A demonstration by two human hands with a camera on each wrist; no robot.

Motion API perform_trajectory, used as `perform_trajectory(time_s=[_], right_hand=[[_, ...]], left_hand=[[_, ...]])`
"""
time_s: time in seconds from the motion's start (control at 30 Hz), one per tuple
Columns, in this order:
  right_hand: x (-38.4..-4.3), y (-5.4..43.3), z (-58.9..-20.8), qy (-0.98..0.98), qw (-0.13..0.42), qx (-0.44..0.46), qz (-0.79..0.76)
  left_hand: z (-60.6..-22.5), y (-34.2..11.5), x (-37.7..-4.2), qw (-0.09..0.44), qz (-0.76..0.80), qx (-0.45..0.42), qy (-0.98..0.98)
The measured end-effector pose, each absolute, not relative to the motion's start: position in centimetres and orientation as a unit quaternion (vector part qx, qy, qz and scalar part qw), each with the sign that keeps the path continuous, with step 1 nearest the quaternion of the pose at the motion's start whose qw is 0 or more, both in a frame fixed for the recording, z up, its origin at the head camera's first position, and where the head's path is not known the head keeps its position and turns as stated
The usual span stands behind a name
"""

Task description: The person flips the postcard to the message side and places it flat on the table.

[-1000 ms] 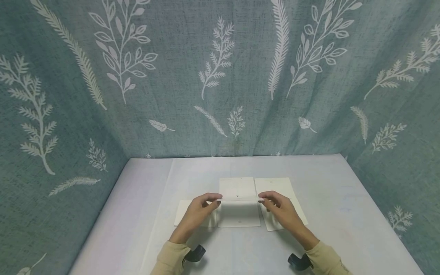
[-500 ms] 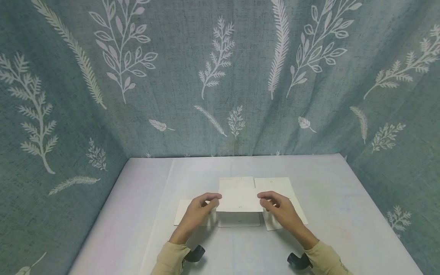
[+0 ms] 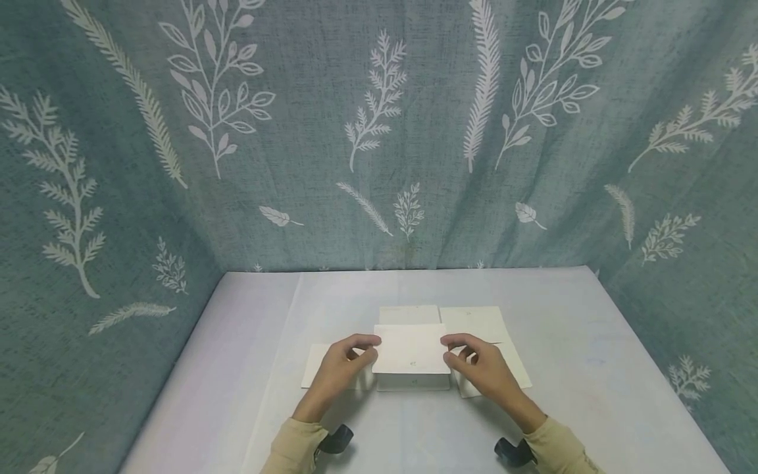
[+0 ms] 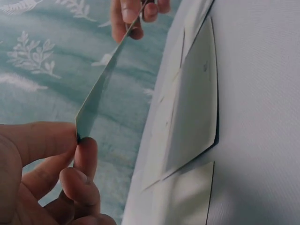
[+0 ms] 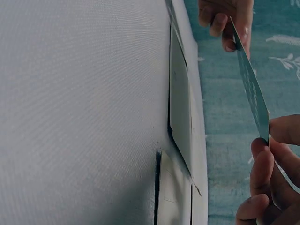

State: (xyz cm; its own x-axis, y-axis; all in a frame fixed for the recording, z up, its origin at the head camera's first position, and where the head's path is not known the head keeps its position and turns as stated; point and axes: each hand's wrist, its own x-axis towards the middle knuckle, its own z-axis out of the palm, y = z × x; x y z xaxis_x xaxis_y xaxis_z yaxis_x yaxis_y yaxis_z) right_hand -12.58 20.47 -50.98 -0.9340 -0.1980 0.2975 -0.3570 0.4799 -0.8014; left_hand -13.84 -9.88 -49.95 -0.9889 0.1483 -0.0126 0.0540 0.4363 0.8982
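Observation:
A thin white card point(image 3: 411, 349) hangs above the table, pinched between both hands by its opposite side edges. My left hand point(image 3: 341, 370) grips the left edge with thumb and fingertips, and my right hand point(image 3: 487, 370) pinches the right edge the same way. The card's broad face, with a small faint mark near its front edge, shows in the head view. From the left wrist view, the card point(image 4: 105, 77) is seen nearly edge-on, apart from the surface. Below it lies another pale card point(image 3: 414, 382), partly covered from above.
More pale cards lie flat around it: one at the left point(image 3: 314, 368), one behind point(image 3: 408, 314), one at the back right point(image 3: 474, 319) and one at the front right point(image 3: 518, 365). The white table point(image 3: 249, 342) meets a leafy green curtain point(image 3: 320, 131) behind and at both sides.
The held card was seen edge-on a second ago. It has since tipped so its broad face shows, and its back edge now stands out over the card behind. Both hands have barely moved.

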Motion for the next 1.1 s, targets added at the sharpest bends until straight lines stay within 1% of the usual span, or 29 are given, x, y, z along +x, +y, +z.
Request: perform_trajectory(time_s=[0.2,0.47,0.77,0.97,1.1], right_hand=[[-12.6,19.9,-51.0,-0.858,0.095,0.175,0.473],[-12.9,19.1,-51.2,-0.854,0.102,0.192,0.472],[-13.4,17.9,-51.0,-0.87,0.084,0.176,0.452],[-14.2,16.8,-50.8,-0.873,0.081,0.185,0.444],[-14.8,15.9,-50.6,-0.869,0.08,0.198,0.446]], left_hand=[[-50.0,-10.1,-13.7,0.018,0.509,0.063,0.858],[-49.9,-10.8,-13.7,-0.046,0.451,0.091,0.886],[-49.3,-11.6,-13.9,-0.086,0.404,0.116,0.903],[-49.3,-12.4,-14.2,-0.109,0.361,0.111,0.919],[-49.2,-13.2,-14.5,-0.137,0.324,0.115,0.929]])
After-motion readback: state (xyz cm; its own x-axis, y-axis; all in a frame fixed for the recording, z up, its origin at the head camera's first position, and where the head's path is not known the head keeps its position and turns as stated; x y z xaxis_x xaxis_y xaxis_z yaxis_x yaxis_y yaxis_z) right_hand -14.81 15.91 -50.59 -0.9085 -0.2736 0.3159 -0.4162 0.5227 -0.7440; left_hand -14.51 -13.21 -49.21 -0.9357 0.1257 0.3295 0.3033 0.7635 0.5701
